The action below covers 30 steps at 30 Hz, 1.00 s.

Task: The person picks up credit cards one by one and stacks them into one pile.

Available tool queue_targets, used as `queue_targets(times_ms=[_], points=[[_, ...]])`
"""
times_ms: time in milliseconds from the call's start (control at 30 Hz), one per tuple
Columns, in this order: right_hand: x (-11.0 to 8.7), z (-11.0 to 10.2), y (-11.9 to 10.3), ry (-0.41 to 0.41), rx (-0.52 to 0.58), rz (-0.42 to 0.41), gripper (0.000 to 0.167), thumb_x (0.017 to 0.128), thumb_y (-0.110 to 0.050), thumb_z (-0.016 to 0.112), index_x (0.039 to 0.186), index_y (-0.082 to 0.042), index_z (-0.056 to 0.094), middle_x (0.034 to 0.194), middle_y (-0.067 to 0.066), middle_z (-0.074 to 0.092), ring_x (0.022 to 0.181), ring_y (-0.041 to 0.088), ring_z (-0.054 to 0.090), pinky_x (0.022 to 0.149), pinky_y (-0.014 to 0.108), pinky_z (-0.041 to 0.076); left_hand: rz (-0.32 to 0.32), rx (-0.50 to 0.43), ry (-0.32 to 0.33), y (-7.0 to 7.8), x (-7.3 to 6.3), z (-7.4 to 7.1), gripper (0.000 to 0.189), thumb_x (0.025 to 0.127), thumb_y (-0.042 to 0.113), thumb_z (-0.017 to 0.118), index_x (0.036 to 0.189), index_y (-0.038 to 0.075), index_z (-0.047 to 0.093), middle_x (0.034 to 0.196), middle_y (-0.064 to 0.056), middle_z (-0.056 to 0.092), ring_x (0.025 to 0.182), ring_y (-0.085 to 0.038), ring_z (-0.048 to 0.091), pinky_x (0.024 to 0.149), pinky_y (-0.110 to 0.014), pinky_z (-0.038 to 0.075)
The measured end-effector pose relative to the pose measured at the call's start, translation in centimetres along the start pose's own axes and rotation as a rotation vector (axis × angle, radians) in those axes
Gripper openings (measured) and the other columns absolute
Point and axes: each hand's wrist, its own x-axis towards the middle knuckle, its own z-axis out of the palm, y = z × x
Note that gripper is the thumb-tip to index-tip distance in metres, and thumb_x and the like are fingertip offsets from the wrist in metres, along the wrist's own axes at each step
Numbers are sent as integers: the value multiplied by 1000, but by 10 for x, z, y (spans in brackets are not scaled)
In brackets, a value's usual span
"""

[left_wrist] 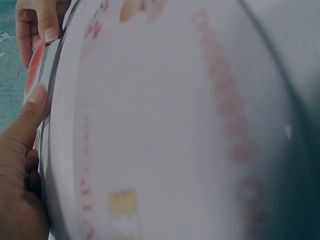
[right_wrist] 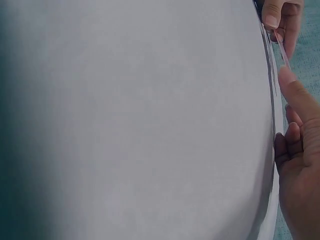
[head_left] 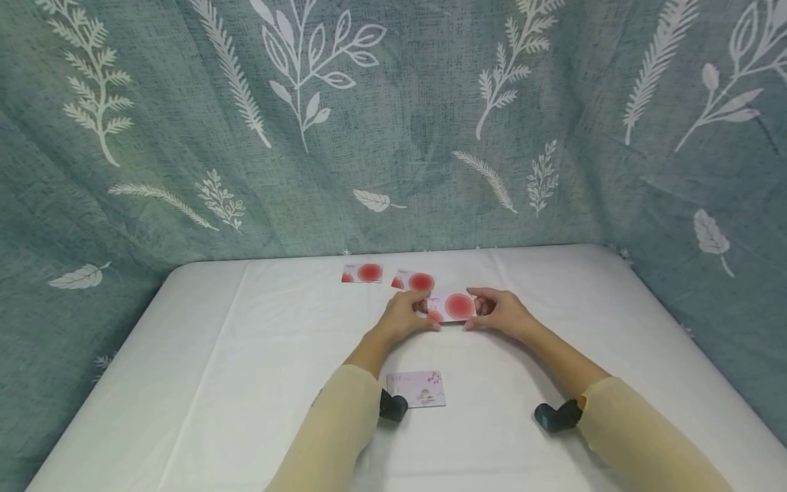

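Head view: one red-disc card (head_left: 451, 307), held by its two ends between the left hand (head_left: 402, 316) and the right hand (head_left: 504, 314). At each end the thumb was set by the near corner and the forefinger by the far one; each grip was narrow, and neither had been released. Whether the white table cover (head_left: 277, 376) was touched by the card could not be told.

Laid down, two items: an outer card (head_left: 362, 273) and a middle card (head_left: 413, 279), both similarly marked, set apart near the far edge; the middle one was placed just beyond the left hand. By position, the held piece was judged to be third in that row, its placing unfinished.

Remaining, as judged: a pale card (head_left: 424, 388), left untouched beside the left sleeve (head_left: 338, 430); whether more were stacked beneath it could not be told.
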Motion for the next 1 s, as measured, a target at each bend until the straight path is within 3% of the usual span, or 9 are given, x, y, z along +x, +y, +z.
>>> queue_targets(times_ms=[200, 467, 1000], points=[[-1, 3, -6, -11, 13, -20, 78, 64, -23, 87, 130, 3, 54, 84, 5, 58, 73, 13, 48, 64, 19, 43, 1, -26, -2, -2, -6, -5, 72, 67, 25, 86, 130, 5, 57, 86, 0, 58, 80, -12, 46, 69, -22, 40], [-1, 7, -13, 7, 35, -27, 68, 64, -24, 87, 121, 3, 60, 82, 6, 58, 73, 14, 48, 64, 19, 43, -34, -66, -4, -5, -13, -12, 70, 67, 26, 86, 129, 8, 59, 85, 2, 59, 79, -11, 48, 70, -23, 42], [-8, 9, -22, -10, 48, -9, 67, 63, -27, 88, 120, -2, 62, 82, 6, 57, 75, 17, 48, 64, 21, 43, 94, -6, 20, -6, -26, -22, 64, 69, 33, 84, 124, 9, 63, 84, 5, 61, 90, -14, 50, 82, -29, 44]])
